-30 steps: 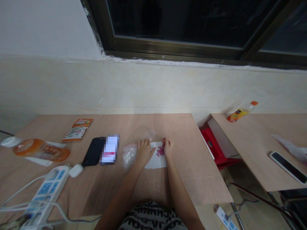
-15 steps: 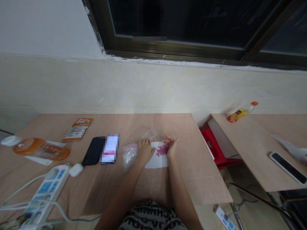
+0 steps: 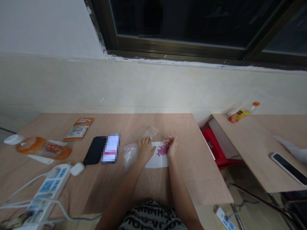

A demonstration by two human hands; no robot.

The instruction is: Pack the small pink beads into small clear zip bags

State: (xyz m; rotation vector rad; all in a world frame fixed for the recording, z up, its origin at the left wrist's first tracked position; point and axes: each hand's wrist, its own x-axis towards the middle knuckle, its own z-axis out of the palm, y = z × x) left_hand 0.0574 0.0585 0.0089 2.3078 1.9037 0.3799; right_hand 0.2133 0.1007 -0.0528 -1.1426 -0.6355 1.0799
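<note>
Head view: the tabletop [image 3: 195,175] meets the wall [image 3: 148,86] at twelve o'clock and ends at three. Left hand [image 3: 145,150] and right hand [image 3: 172,148] are well inside, fingers [image 3: 144,142] apart.

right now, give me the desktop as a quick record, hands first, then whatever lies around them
left hand: laid at the left edge of the white paper
right hand: at the paper's right edge, beside the pink pieces
pink pieces: loose on the paper
plastic bag: clear, left of the left hand
power strip: near left, cables attached
</note>
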